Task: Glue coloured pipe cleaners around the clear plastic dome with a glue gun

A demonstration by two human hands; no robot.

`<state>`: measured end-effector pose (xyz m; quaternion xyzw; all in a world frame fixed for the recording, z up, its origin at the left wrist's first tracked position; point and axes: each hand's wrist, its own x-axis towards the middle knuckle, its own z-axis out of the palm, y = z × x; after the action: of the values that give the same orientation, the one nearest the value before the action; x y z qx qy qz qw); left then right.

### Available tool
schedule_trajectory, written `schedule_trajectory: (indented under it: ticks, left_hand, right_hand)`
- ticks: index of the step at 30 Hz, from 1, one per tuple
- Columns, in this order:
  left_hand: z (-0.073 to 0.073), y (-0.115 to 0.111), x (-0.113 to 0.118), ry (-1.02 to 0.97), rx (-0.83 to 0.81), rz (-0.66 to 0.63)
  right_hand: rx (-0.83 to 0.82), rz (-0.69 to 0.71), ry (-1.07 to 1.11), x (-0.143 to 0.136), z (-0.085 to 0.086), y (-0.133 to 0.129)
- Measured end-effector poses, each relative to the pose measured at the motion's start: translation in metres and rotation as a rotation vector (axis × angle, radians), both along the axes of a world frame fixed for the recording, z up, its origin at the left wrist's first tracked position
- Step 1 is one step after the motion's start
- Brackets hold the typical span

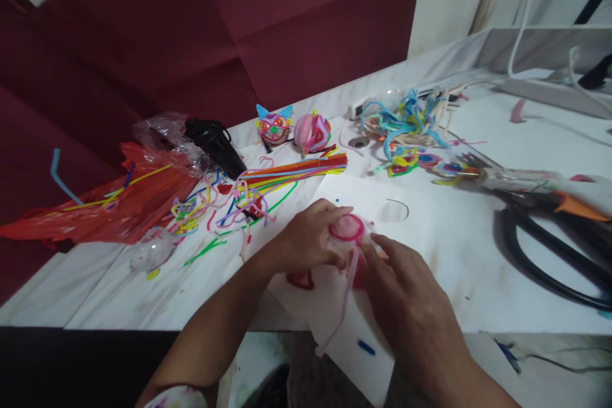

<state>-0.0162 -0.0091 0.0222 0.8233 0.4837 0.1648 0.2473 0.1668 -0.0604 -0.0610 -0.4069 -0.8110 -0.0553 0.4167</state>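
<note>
The left hand (306,236) closes its fingers around a small clear plastic dome wound with a pink pipe-cleaner spiral (347,229), gripping it from the left side, while the right hand (406,287) presses its fingertips against the dome's right edge, so both hands pinch the same piece between them. A loose tail of pink fuzzy pipe cleaner (343,306) hangs from the spiral down toward the table's near edge. The dome sits just above a sheet of white paper (430,223) that lies on the white table (95,293), with a small red pipe-cleaner loop (300,280) on the paper just beside the left wrist. Behind the hands lies a bundle of straight multicoloured pipe cleaners (296,171), and to its left a tangle of bent scraps (205,207) near a crumpled red plastic bag (119,204). A black glue gun (215,143) rests beside the bag. Farther back stand two finished pipe-cleaner balls, one with blue ears (273,126) and one pink striped (312,132). To the right lie a heap of blue and cream pipe cleaners (406,121) and a black cable (540,255).
</note>
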Motion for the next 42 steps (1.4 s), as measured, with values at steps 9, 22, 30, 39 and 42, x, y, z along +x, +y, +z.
schedule_trajectory:
  ticks: [9, 22, 30, 39, 42]
  left_hand:
    - [-0.015, -0.013, 0.018, 0.125, 0.137, 0.267]
    - [-0.001, 0.004, -0.003, 0.07, 0.066, 0.005]
    - [-0.005, 0.002, -0.003, 0.091, 0.088, 0.014]
    - [-0.005, 0.002, -0.004, 0.092, 0.102, -0.001]
    - [-0.005, 0.002, -0.004, 0.085, 0.11, -0.005]
  right_hand:
    - [-0.07, 0.169, 0.057, 0.016, 0.014, 0.035]
    - [0.025, 0.088, 0.05, 0.014, 0.011, 0.016]
    - [0.026, 0.036, 0.019, 0.011, 0.018, 0.008]
    - [0.068, 0.057, 0.007, 0.012, 0.017, 0.006]
    - [0.08, 0.063, -0.021, 0.013, 0.012, 0.006]
